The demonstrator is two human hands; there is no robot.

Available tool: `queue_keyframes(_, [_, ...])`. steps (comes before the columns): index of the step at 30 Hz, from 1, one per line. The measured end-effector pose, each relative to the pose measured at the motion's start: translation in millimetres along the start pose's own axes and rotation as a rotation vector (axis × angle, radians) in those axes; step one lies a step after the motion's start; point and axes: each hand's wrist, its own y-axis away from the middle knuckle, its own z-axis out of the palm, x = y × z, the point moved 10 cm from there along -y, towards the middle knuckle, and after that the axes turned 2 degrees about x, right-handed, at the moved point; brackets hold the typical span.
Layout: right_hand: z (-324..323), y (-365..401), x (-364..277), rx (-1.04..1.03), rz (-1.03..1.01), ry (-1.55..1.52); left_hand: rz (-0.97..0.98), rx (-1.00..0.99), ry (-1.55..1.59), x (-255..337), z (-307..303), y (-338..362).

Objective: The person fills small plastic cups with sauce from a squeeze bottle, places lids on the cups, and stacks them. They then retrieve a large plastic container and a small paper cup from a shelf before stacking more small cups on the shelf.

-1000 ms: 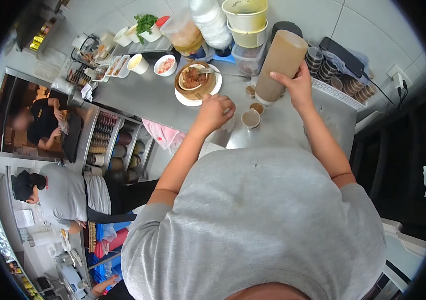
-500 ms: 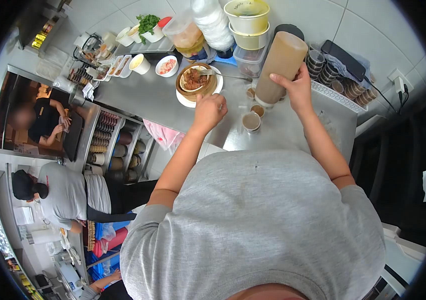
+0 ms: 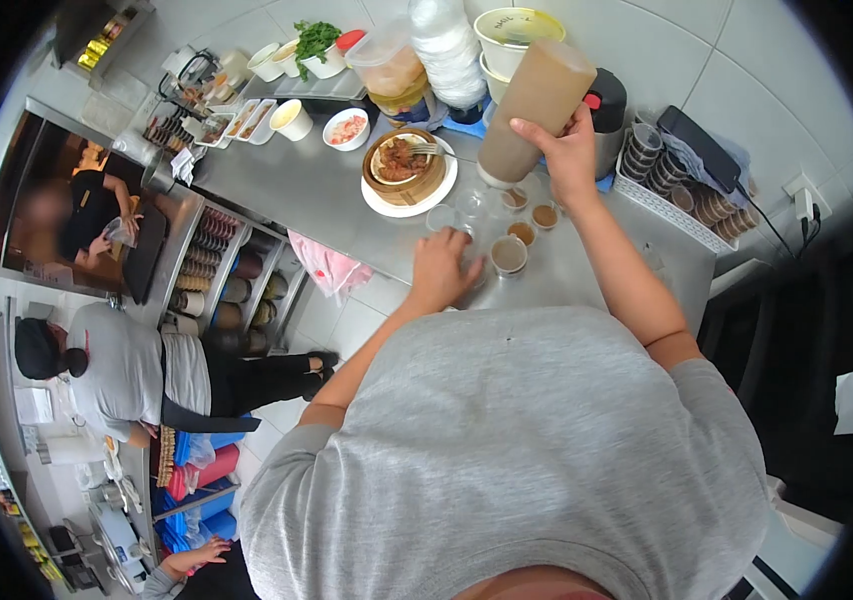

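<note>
My right hand (image 3: 569, 155) is wrapped round a large squeeze bottle (image 3: 537, 110) of brownish liquid, tilted with its lower end over the small cups. Below it, small clear cups hold brown sauce, among them one cup (image 3: 544, 215) on the right and a fuller-looking cup (image 3: 509, 255) nearer my body. My left hand (image 3: 439, 270) is low over the counter with thumb and fingers apart, fingertips close to some clear, see-through cups (image 3: 441, 217). Just beyond it, a bamboo steamer (image 3: 405, 175) of dark cooked meat with a fork (image 3: 434, 149) rests on a white plate (image 3: 410, 209).
A white basket (image 3: 675, 208) of stacked sauce cups stands at the right by a black device (image 3: 699, 143). Along the wall are tubs, a bowl of pink pieces (image 3: 347, 130) and green herbs (image 3: 318, 45). Other people work at the left, one in a black cap (image 3: 39, 348).
My right hand has moved the bottle left and tilted it more. My left hand has come from beside the steamer towards the cups, its fingers now spread. More sauce cups show.
</note>
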Motion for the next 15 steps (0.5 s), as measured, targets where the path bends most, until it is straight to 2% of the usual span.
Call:
queue_keyframes(2, [12.0,-0.1,5.2,-0.033,0.011,0.034,-0.035,-0.059,0.065,14.4,3.3,15.1])
queue_keyframes(8, [40.0,7.6,36.2,-0.116,-0.006,0.266,0.031,-0.265,0.01,14.3,20.7,39.9])
queue_keyframes(11, [45.4,8.2,40.8,-0.127,0.001,0.36,0.089,-0.268,0.018,6.2,28.7,48.6])
queue_keyframes(15, [50.1,7.3,42.2,-0.144,-0.015,0.378,0.225,-0.136,0.063,6.0,22.5,55.1])
